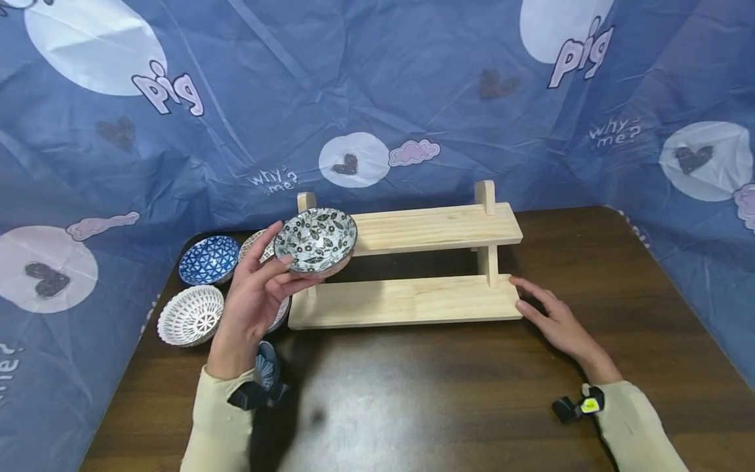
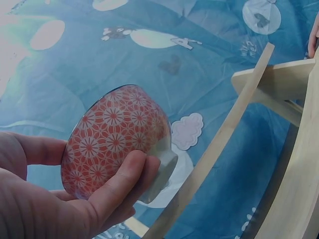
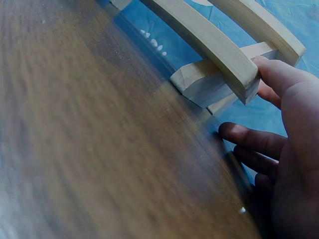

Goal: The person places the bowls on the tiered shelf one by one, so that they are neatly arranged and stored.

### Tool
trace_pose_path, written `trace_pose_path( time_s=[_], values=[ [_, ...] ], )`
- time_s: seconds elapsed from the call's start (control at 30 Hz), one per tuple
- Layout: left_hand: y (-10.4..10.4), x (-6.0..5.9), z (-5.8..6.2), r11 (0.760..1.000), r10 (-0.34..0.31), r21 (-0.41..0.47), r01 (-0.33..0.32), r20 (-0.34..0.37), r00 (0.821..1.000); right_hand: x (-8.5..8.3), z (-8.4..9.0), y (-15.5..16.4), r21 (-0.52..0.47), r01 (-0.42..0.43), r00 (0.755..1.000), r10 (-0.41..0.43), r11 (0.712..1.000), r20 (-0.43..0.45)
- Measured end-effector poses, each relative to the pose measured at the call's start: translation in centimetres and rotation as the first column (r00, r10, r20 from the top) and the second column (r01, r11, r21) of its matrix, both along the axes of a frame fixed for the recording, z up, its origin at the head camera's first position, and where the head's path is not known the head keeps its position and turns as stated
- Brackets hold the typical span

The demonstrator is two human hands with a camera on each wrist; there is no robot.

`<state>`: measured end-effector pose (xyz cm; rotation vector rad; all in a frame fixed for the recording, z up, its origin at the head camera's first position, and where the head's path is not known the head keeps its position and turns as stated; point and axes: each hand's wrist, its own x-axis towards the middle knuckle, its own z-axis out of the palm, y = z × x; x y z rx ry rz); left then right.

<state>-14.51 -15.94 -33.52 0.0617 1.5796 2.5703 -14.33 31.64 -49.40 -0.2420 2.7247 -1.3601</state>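
Observation:
My left hand (image 1: 250, 298) holds a small bowl (image 1: 316, 239) by its side, thumb and fingers on opposite sides. Inside it has a dark leaf-and-flower pattern on pale ground. The left wrist view shows the bowl's red outside with white flowers (image 2: 112, 132) and fingers near its pale foot. The bowl is raised in front of the left end of a two-tier wooden shelf (image 1: 407, 300). At the shelf's right end is my right hand (image 1: 557, 324), its thumb and index finger touching the end of the lower board. Its other fingers hang loose in the right wrist view.
Left of the shelf stand several more bowls: a blue triangle-patterned one (image 1: 209, 260), a white-and-dark one with a scalloped rim (image 1: 191, 316), and others partly hidden by my left hand. A blue patterned bowl (image 1: 267, 367) shows beside my left wrist. Blue printed cloth (image 1: 413, 98) hangs behind the brown table (image 1: 413, 393).

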Motion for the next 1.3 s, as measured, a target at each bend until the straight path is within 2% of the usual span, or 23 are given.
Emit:
trace_pose_path(
  time_s=[0.3,0.6,1.3],
  values=[
    [1.1,-1.0,0.1,1.000,-0.005,0.025,0.006,-0.010,1.000,0.0,-0.2,-0.1,0.000,-0.007,1.000,0.007,1.000,-0.015],
    [2.4,-1.9,0.1,1.000,-0.019,0.005,0.019,-0.017,1.000,0.1,-0.2,-0.1,-0.008,-0.004,1.000,0.004,1.000,-0.008],
    [5.9,-3.6,0.5,0.999,-0.044,-0.010,0.044,0.012,0.999,0.0,-0.1,0.0,-0.009,-0.001,1.000,0.001,1.000,-0.007]
  ],
)
